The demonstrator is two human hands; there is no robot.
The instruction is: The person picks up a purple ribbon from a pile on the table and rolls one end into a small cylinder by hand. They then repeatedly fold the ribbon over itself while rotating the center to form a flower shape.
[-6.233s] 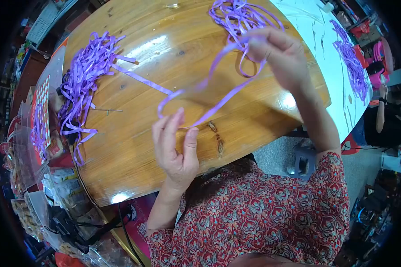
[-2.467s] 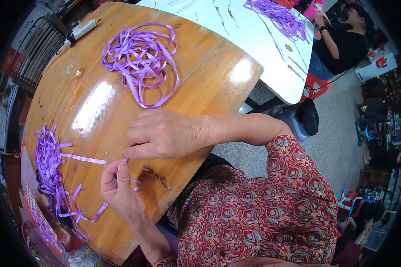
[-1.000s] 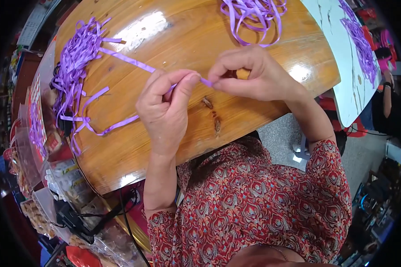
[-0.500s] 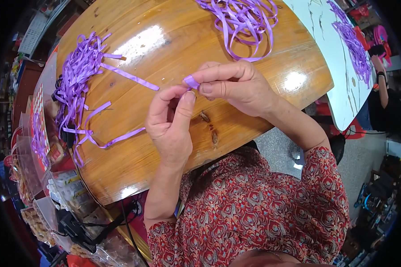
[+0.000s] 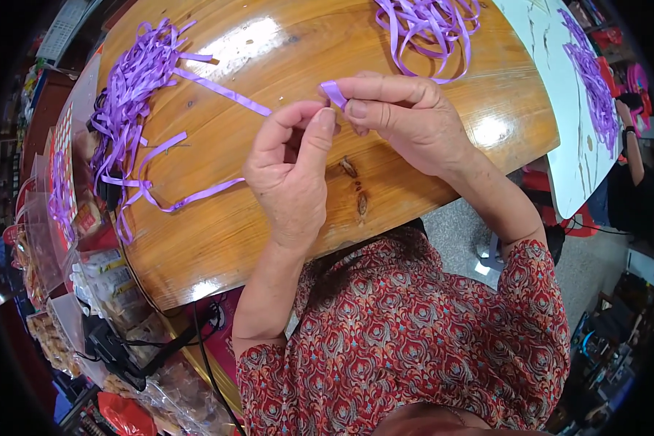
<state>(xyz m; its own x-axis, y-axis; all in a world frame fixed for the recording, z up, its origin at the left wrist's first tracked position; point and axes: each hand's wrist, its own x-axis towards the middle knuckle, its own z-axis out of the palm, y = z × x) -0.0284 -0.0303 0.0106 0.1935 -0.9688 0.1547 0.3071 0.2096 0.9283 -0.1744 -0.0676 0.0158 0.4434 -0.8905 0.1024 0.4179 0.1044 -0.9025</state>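
Pinching a narrow, glossy purple ribbon point(image 5: 333, 94) apparently steadies its fold: right hand point(image 5: 414, 120) clamped, left hand point(image 5: 291, 167) adjacent, hold unclear.

Bright across the worktop point(image 5: 211, 236), with white glare flaring off the varnish in three patches! The pinched ribbon point(image 5: 334, 93) reads crisp, straight edges bow through the fisheye, and the outer view sinks into dim softness, corners black.
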